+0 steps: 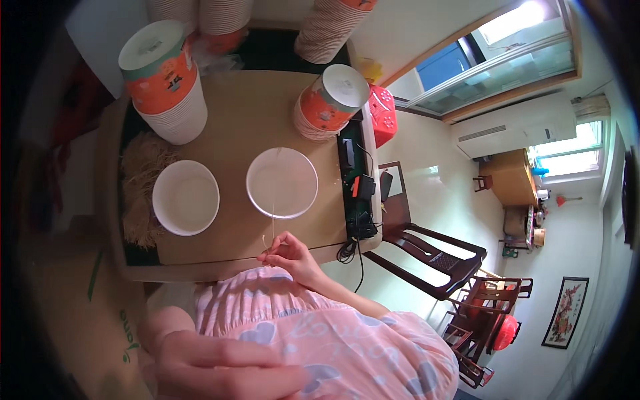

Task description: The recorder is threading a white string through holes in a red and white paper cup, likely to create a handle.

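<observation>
My right hand (pixel 290 257) is closed in a pinch at the table's near edge, on a thin pale strand (pixel 273 223). From the fingers the strand runs up across the near rim of a white paper bowl (pixel 282 193), and a short end curls beside the fingertips. Close to the camera, my left hand (pixel 220 363) is large and blurred, low over the patterned pink clothing; whether it holds anything does not show. Left of the first bowl stands a second white paper bowl (pixel 186 198). Along the table's left side lies a bundle of tan fibre strands (pixel 141 190).
Upside-down stacks of orange-and-white paper bowls stand at the far left (pixel 167 87) and far right (pixel 330 100); more stacks (pixel 333 30) rise behind. Black cables and adapters (pixel 360 200) line the table's right edge. A cardboard box (pixel 100 313) is at lower left, a dark wooden chair (pixel 433 260) at right.
</observation>
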`<action>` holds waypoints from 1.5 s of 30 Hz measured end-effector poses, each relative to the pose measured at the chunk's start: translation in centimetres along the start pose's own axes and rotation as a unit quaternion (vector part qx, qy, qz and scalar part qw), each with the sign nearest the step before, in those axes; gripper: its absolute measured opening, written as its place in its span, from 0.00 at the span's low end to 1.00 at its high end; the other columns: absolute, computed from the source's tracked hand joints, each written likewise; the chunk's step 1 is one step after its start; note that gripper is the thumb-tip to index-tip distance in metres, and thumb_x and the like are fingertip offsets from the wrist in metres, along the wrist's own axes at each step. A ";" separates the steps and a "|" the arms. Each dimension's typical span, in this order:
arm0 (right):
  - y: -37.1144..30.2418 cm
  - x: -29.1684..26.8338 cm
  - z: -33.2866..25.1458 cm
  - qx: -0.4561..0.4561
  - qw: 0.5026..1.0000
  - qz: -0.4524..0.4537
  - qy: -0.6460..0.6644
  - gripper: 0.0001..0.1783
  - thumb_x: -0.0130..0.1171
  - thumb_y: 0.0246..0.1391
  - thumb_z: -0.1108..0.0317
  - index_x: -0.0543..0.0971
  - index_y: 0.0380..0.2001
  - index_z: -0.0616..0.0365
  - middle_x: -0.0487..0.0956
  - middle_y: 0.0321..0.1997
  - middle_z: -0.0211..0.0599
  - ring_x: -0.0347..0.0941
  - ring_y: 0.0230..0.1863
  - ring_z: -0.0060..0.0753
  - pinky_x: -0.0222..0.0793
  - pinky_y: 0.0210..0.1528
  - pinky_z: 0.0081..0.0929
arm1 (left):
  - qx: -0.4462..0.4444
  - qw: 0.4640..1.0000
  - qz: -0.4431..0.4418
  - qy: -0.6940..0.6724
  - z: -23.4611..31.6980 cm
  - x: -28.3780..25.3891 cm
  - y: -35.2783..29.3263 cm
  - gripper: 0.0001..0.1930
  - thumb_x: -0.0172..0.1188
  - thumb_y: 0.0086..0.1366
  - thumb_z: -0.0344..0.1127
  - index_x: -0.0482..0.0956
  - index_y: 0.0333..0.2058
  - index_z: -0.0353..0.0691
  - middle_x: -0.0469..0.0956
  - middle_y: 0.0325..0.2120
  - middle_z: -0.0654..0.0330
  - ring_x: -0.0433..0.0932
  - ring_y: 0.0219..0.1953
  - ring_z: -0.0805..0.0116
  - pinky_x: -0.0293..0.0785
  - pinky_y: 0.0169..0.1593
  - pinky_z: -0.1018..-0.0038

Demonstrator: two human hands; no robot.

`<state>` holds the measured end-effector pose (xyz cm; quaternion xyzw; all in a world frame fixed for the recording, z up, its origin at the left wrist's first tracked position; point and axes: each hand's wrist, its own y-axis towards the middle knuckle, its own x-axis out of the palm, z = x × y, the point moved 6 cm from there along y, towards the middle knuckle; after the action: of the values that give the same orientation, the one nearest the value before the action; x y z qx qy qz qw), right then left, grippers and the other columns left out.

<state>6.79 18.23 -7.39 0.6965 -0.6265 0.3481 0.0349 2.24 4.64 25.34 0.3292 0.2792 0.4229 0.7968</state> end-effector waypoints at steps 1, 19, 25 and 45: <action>0.1 0.3 0.0 0.008 1.000 -0.003 -0.013 0.10 0.54 0.53 0.81 0.65 0.34 0.57 0.76 0.34 0.36 0.75 0.44 0.29 0.72 0.42 0.22 | -0.037 0.998 -0.043 -0.006 -0.1 0.0 0.9 0.09 0.66 0.45 0.38 0.81 0.28 0.49 0.77 0.27 0.65 0.74 0.27 0.70 0.68 0.20 0.82; 0.2 -1.4 0.7 0.035 0.999 0.012 -0.027 0.16 0.52 0.55 0.79 0.67 0.47 0.60 0.79 0.38 0.41 0.76 0.41 0.29 0.73 0.44 0.24 | -0.112 0.991 0.076 0.024 -0.4 -1.1 0.0 0.12 0.68 0.41 0.36 0.78 0.27 0.44 0.75 0.24 0.64 0.70 0.20 0.71 0.61 0.20 0.79; 0.4 -1.4 2.5 0.059 0.997 0.004 -0.052 0.04 0.52 0.57 0.75 0.73 0.36 0.62 0.79 0.37 0.41 0.76 0.39 0.28 0.74 0.41 0.23 | 0.033 0.998 0.009 0.048 -3.1 -1.3 -3.9 0.06 0.64 0.45 0.33 0.79 0.26 0.52 0.75 0.28 0.68 0.71 0.22 0.74 0.65 0.23 0.82; 0.6 -1.3 0.4 0.031 0.997 0.050 -0.046 0.16 0.53 0.55 0.77 0.67 0.47 0.61 0.79 0.37 0.43 0.77 0.40 0.30 0.73 0.44 0.25 | 0.218 0.976 -0.012 -0.007 -1.0 12.1 1.3 0.09 0.52 0.52 0.37 0.69 0.20 0.40 0.66 0.22 0.66 0.68 0.25 0.69 0.65 0.27 0.73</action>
<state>6.50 19.03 -8.60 0.6802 -0.6505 0.3363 -0.0327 6.74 15.83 23.64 0.4943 0.3631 0.3404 0.7127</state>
